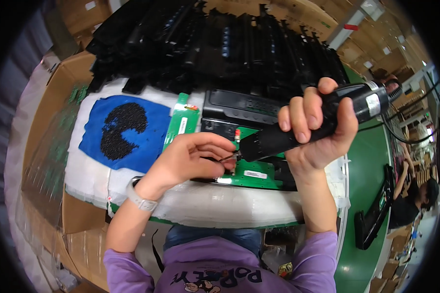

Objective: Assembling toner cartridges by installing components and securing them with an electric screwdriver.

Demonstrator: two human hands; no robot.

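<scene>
"Working on what, and where?"

"Bending over a green circuit board (pixel 274 182), lying amid black housing parts (pixel 239 102), near the front edge of the padded table (pixel 230 195), right of its middle."

"Gripping what?"

"Wrapping the fingers of the right hand (pixel 320 146) around a black electric screwdriver (pixel 266 143), slanting nose-down to the left. Curling the fingers of the left hand (pixel 193 158) close about the thin bit (pixel 230 157); pinching a screw there or merely guiding: impossible to tell."

"Doing it well how?"

"Driving a screw, by the look of it, so probably best by bringing the bit square to the board, keeping the left fingertips clear of the spin, pressing lightly and easing off at the first firm resistance."

"Counting what, going outward?"

"Counting one screwdriver, two hands, at least one board beneath, partly hidden. Adding one green board (pixel 191 119) just left of the housing, then one blue cloth (pixel 156 117) toward the left edge, bearing one pile of tiny black pieces (pixel 117 128), likely screws, defying any count."

"And beyond?"

"Seeing black plastic parts (pixel 220 49) crowding the far edge, overlapping too much for counting; finding one black frame (pixel 376 224) past the right edge."
</scene>
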